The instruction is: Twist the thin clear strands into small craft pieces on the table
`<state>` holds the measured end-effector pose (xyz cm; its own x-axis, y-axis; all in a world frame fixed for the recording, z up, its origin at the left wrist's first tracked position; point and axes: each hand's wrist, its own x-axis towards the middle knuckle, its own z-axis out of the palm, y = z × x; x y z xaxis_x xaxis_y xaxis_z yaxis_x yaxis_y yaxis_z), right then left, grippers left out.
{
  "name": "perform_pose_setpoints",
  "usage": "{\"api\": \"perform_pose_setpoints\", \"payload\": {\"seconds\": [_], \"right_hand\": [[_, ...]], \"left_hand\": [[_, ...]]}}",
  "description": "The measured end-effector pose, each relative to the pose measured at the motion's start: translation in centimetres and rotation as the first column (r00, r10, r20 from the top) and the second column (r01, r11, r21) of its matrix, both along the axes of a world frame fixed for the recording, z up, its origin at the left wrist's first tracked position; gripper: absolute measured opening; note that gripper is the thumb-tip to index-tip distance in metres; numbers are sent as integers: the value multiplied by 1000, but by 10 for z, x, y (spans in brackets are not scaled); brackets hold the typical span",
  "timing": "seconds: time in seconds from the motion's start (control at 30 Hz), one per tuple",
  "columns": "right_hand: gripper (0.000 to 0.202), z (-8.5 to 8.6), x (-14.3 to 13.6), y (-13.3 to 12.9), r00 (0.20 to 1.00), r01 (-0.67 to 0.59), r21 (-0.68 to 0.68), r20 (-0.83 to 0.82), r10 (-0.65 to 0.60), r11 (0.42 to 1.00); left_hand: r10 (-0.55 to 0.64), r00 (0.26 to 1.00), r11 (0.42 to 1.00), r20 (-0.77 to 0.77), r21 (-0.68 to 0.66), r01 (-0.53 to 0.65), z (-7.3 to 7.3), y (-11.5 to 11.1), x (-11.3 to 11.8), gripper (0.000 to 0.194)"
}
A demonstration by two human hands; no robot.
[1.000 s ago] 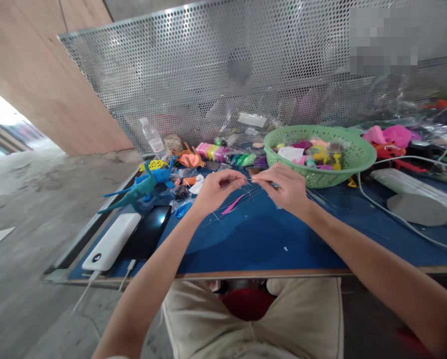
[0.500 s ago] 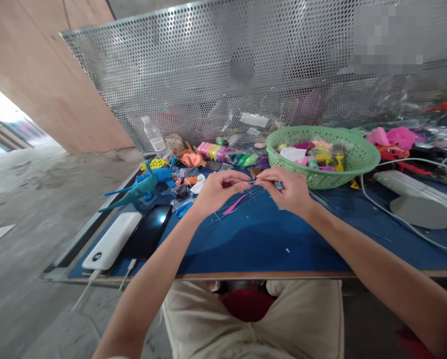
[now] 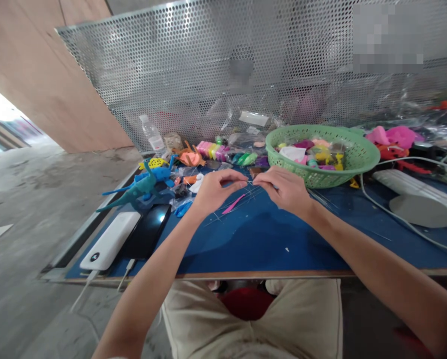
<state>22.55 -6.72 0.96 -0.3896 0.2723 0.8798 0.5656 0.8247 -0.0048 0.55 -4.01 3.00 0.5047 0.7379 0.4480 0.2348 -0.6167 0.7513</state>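
Both hands are raised over the blue tabletop (image 3: 223, 249), their fingertips almost meeting. My left hand (image 3: 220, 189) is closed in a pinch, thumb against the fingers, on one end of a thin wire (image 3: 250, 182). Opposite it, my right hand (image 3: 283, 188) pinches the same wire; only a short stretch shows between the fingertips. Beneath them, several loose thin wires lie crossed on the table. Close to my left hand is a slim pink tool (image 3: 233, 204), lying flat.
A green basket (image 3: 321, 178) of colourful pieces stands behind my right hand. Blue and teal dinosaur figures (image 3: 143, 187), a white power bank (image 3: 111, 242) and a black phone (image 3: 148, 232) sit at left. Along the back are a plastic bottle (image 3: 152, 135) and a perforated metal panel (image 3: 193, 55).
My right hand has turned slightly, and its fingers are drawn closer together at the wire. A bluish bit seen beside its fingers earlier no longer shows. My left hand has barely moved.
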Motion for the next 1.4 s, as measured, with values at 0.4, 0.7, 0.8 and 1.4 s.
{"api": "perform_pose_setpoints", "payload": {"seconds": [0.4,0.7,0.8,1.4], "right_hand": [[14,-4,0,5,994,16,62,104,-23,998],[11,1,-10,-7,981,56,-166,-174,-85,985],[13,3,-12,-9,970,39,-253,-223,-97,967],[20,10,9,-10,979,-84,50,189,73,995]], "left_hand": [[133,987,931,-92,353,-92,-8,-2,5,7],[202,962,789,-183,613,-49,-5,-4,1,20],[220,954,772,-203,634,-43,-5,-4,-1,23],[-395,912,873,-108,-354,335,10,6,-17,29]]}}
